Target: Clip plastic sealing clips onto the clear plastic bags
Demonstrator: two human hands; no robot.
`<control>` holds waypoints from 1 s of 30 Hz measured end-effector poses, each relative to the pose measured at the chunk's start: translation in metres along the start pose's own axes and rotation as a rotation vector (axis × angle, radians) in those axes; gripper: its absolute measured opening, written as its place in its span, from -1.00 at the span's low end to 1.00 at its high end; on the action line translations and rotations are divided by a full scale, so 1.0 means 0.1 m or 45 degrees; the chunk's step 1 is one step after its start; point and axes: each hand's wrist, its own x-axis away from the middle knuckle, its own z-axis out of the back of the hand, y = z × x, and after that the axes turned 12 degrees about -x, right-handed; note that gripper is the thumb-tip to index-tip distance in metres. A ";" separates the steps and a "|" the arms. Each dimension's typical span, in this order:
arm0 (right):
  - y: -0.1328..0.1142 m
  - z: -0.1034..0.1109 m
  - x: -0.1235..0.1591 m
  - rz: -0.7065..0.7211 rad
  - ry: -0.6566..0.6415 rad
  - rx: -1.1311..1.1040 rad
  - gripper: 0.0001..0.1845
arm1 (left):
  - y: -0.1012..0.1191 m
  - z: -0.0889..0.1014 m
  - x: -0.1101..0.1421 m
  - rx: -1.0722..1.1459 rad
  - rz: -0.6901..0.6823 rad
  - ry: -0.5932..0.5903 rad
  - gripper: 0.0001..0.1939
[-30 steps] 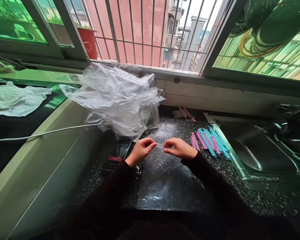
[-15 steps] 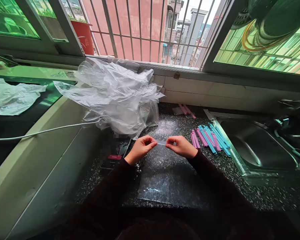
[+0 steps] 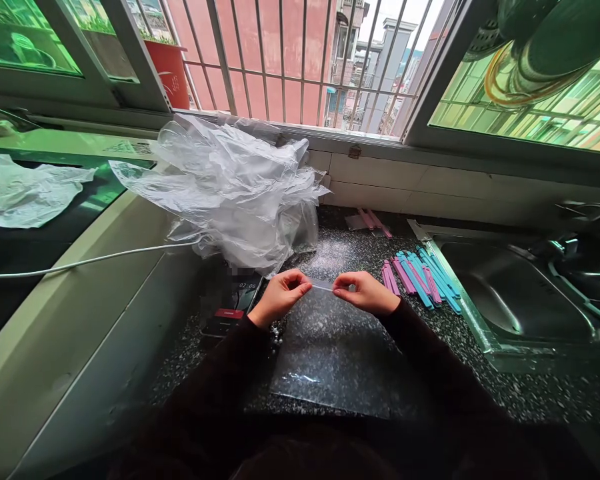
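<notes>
A clear plastic bag (image 3: 330,347) lies flat on the speckled dark countertop (image 3: 530,400) in front of me. My left hand (image 3: 280,297) pinches the bag's far edge at its left part. My right hand (image 3: 365,292) pinches the same edge a little to the right. Both hands have their fingers closed on the thin plastic strip between them. A pile of pink and blue sticks (image 3: 423,279) lies just right of my right hand.
A big heap of crumpled clear bags (image 3: 230,187) sits behind my left hand. A phone (image 3: 235,303) with a white cable (image 3: 80,265) lies at the left. A steel sink (image 3: 520,293) is at the right. Two pink sticks (image 3: 373,221) lie by the wall.
The hands hold the bag's edge as before and have barely moved. The view has shifted slightly, and the bag lies a little flatter.
</notes>
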 end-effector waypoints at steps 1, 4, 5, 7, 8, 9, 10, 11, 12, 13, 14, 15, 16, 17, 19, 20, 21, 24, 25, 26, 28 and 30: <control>0.00 0.00 0.00 0.003 0.004 0.001 -0.90 | 0.00 0.00 0.00 0.003 0.004 -0.002 -0.71; -0.01 -0.01 0.00 0.017 0.020 0.015 -0.90 | 0.01 0.00 0.00 0.021 0.044 -0.033 -0.70; -0.02 -0.01 0.00 0.024 0.022 0.017 -0.91 | 0.02 0.00 0.00 0.023 0.063 -0.055 -0.70; -0.03 -0.03 0.01 0.041 0.018 0.015 -0.91 | 0.02 -0.01 0.00 0.015 0.095 -0.102 -0.70; -0.03 -0.04 0.01 0.049 0.019 0.014 -0.91 | 0.02 -0.02 0.00 0.009 0.102 -0.120 -0.70; -0.04 -0.05 0.01 0.055 0.022 0.015 -0.91 | 0.02 -0.02 0.00 0.005 0.101 -0.129 -0.70; -0.04 -0.06 0.01 0.056 0.024 0.018 -0.91 | 0.02 -0.03 0.00 0.006 0.094 -0.126 -0.71; -0.05 -0.06 0.01 0.054 0.025 0.023 -0.91 | 0.02 -0.04 0.00 0.011 0.082 -0.114 -0.71; -0.05 -0.06 0.01 0.048 0.022 0.027 -0.91 | 0.01 -0.04 0.00 0.017 0.070 -0.101 -0.71; -0.05 -0.07 0.01 0.042 0.016 0.030 -0.91 | 0.01 -0.04 0.01 0.022 0.057 -0.091 -0.72; -0.06 -0.06 0.01 0.037 0.008 0.032 -0.91 | 0.01 -0.04 0.01 0.024 0.047 -0.084 -0.72; -0.06 -0.06 0.01 0.031 0.003 0.034 -0.91 | 0.01 -0.04 0.01 0.023 0.039 -0.081 -0.73; -0.06 -0.06 0.01 0.024 0.000 0.033 -0.92 | 0.01 -0.04 0.01 0.021 0.032 -0.082 -0.74; -0.06 -0.05 0.01 0.019 -0.002 0.032 -0.92 | 0.01 -0.04 0.01 0.020 0.024 -0.081 -0.75; -0.06 -0.04 0.01 0.012 -0.008 0.028 -0.92 | 0.01 -0.04 0.01 0.027 0.018 -0.077 -0.76; -0.05 -0.04 0.01 0.011 -0.012 0.028 -0.92 | 0.01 -0.03 0.01 0.034 0.022 -0.082 -0.76; -0.05 -0.03 0.01 0.012 -0.015 0.030 -0.92 | 0.01 -0.03 0.01 0.044 0.036 -0.092 -0.75; -0.04 -0.05 0.01 0.026 -0.021 0.051 -0.90 | 0.02 -0.03 0.01 0.063 0.115 -0.159 -0.74; -0.04 -0.06 0.01 0.036 -0.023 0.059 -0.90 | 0.02 -0.04 0.01 0.061 0.141 -0.188 -0.74; -0.04 -0.07 0.01 0.048 -0.024 0.066 -0.90 | 0.02 -0.04 0.01 0.059 0.158 -0.211 -0.74; -0.04 -0.10 0.00 0.072 -0.023 0.078 -0.90 | 0.02 -0.05 0.01 0.070 0.160 -0.234 -0.74; -0.04 -0.13 0.00 0.084 -0.012 0.089 -0.91 | 0.02 -0.05 0.02 0.095 0.135 -0.219 -0.73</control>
